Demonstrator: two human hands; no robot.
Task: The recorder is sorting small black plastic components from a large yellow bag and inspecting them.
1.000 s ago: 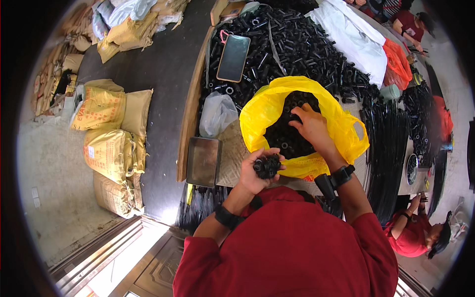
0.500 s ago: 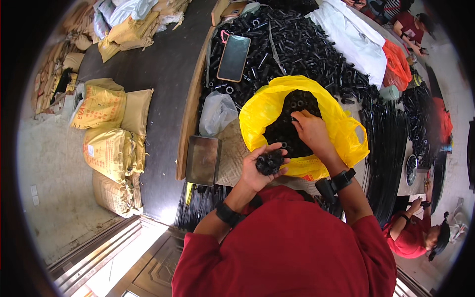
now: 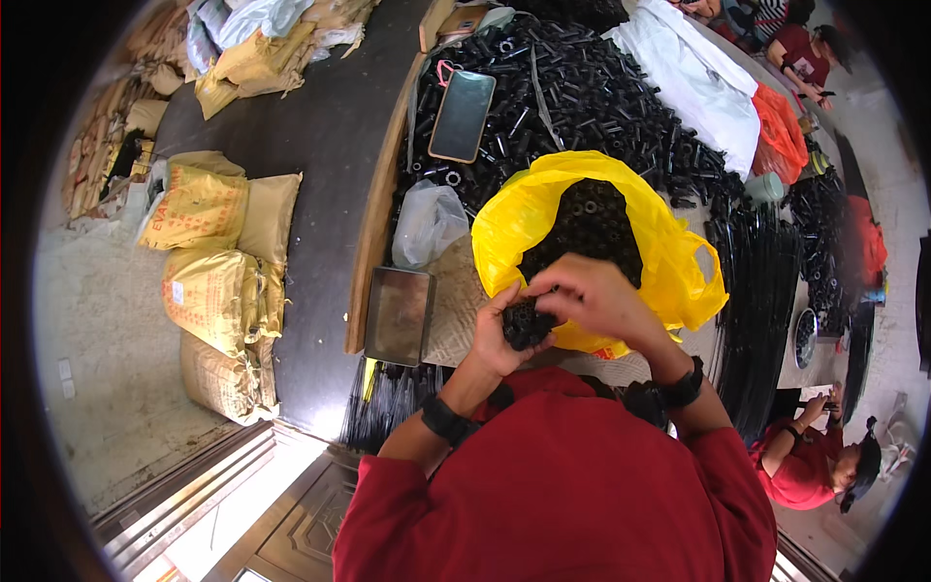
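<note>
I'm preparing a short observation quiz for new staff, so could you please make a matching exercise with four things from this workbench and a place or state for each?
Things
1. Left hand
2. Smartphone
3. Rectangular tray
4. Yellow plastic bag

Places and states
A. Open, with small black ring-shaped pieces inside
B. Lying on the heap of black tubular pieces
C. Cupped, with a cluster of small black parts in it
D. Beside the wooden board, just below the clear plastic bag in the picture

Pairs: 1-C, 2-B, 3-D, 4-A
</note>
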